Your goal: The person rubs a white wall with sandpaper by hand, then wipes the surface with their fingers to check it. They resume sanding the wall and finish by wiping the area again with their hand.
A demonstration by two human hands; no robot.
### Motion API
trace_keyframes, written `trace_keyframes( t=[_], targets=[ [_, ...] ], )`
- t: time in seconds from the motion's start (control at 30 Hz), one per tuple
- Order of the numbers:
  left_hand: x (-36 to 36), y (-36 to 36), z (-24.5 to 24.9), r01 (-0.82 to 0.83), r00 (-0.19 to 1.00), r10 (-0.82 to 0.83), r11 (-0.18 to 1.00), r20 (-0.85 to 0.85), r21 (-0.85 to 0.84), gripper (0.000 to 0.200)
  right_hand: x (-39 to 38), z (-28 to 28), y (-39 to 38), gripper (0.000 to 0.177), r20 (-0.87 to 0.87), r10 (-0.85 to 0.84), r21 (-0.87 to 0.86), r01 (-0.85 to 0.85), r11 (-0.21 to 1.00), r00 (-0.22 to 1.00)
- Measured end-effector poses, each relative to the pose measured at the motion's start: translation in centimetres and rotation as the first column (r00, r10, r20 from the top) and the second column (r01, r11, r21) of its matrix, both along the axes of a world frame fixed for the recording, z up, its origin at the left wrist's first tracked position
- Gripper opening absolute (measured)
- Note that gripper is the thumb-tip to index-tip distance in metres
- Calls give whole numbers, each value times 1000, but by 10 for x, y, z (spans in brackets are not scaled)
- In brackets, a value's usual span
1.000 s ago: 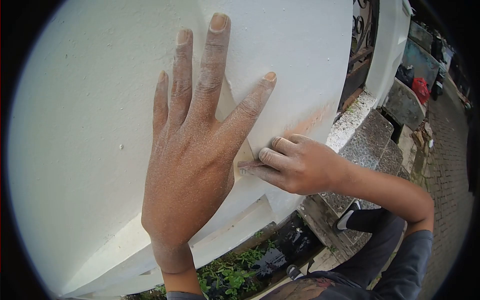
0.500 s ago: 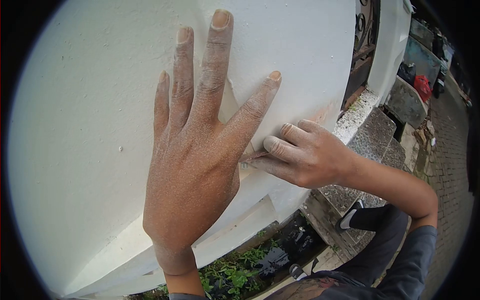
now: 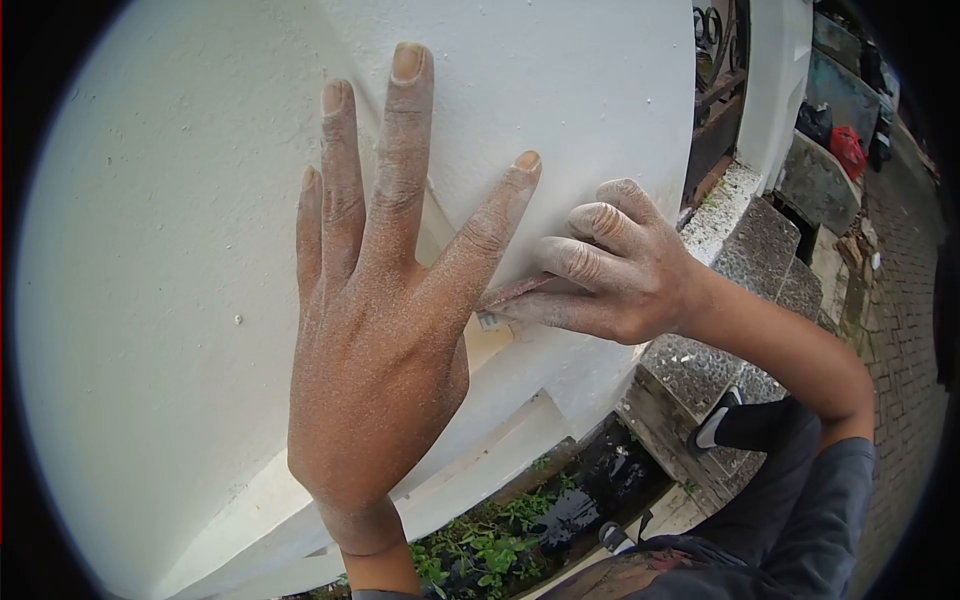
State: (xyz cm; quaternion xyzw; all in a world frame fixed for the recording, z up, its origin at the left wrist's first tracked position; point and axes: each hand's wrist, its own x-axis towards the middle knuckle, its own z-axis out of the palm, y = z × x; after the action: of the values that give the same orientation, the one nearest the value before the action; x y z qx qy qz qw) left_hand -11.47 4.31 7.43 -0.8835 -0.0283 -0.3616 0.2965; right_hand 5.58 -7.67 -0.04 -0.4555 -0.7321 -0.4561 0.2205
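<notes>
My left hand (image 3: 375,300), coated in pale dust, lies against the white wall (image 3: 190,230) with its fingers stretched and spread. Just right of its thumb, my right hand (image 3: 630,270) pinches a thin, folded piece of sandpaper (image 3: 512,291) between thumb and curled fingers. The sandpaper's brownish edge shows, and its left end reaches close to the base of my left thumb. White dust covers the right fingers too. Behind my left hand, a raised edge in the wall is partly hidden.
Below the wall runs a dark, wet ditch with green plants (image 3: 490,545). Stone steps (image 3: 745,260) and a dark metal gate (image 3: 718,110) are at the right. Farther off are a red bag (image 3: 848,152) and a brick-paved lane (image 3: 905,330).
My right hand has moved up along the wall with the sandpaper, and more of its edge shows. My left hand stays spread, slightly farther left in view. The view has shifted a little.
</notes>
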Motion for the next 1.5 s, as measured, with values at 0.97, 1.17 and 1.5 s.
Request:
trace_keyframes(
  t=[0.97, 1.17, 1.5],
  targets=[
    [-1, -20, 3, 0, 1000, -1, 989, -8, -145, 87, 11, 2, 7, 29, -42, 85, 99, -81, 992, 995],
    [-1, -19, 3, 5, 1000, -6, 991, -11, -135, 89, 11, -12, 13, 30, 13, 125, 55, -126, 991, 992],
    [0, -19, 3, -13, 1000, 10, 993, -25, -120, 87, 14, -8, 12, 26, 4, 132, 97, -132, 987, 991]
  ],
)
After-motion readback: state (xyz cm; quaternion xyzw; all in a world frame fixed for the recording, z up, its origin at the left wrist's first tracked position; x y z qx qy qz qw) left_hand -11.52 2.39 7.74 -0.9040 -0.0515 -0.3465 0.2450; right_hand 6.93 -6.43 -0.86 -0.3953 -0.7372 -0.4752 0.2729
